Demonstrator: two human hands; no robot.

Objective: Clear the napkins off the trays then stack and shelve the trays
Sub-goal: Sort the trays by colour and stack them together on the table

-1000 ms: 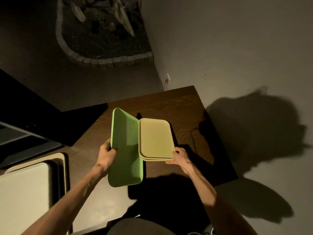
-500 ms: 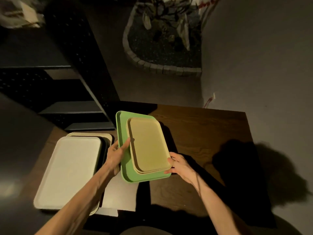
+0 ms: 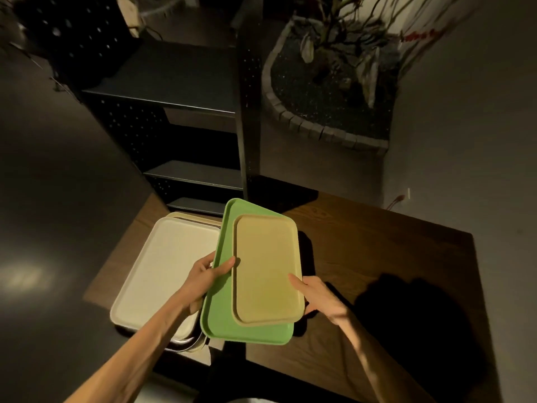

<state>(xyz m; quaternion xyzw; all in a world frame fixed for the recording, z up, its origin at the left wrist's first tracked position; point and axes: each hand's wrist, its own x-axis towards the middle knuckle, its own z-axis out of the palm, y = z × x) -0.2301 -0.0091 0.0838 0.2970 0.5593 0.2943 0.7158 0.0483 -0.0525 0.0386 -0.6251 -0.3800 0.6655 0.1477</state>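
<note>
The green tray (image 3: 223,321) is held in the air above the wooden table (image 3: 377,257), between both hands. It is a rectangle with rounded corners and a low raised rim, and its colour is a light, matte green. On top of it lies a smaller yellow tray (image 3: 266,269) of the same shape, turned upside down or flat, I cannot tell which; its surface is plain and a little glossy. At its near edge a second thin edge shows below it, so maybe there are two yellow trays together, but this is not certain.

The left hand (image 3: 203,279) grips the left long edge of the green tray: the thumb lies on the upper side, pointing to the yellow tray, and the other fingers are curled under the rim. The right hand (image 3: 319,298) holds the right side of the stack, with the thumb pressed on top of the yellow tray near its right edge and the fingers hidden below.

Left of the held trays, a pile of larger trays rests on the table. The top one is a white tray (image 3: 162,269), wide and pale, and under it the edges of darker and cream-coloured trays are visible. The green tray partly overlaps this pile in the view.

Behind the table stands a dark shelf unit (image 3: 186,112) with several flat shelves and perforated sides. To the right of it is a planter (image 3: 328,91) with a stone border.
</note>
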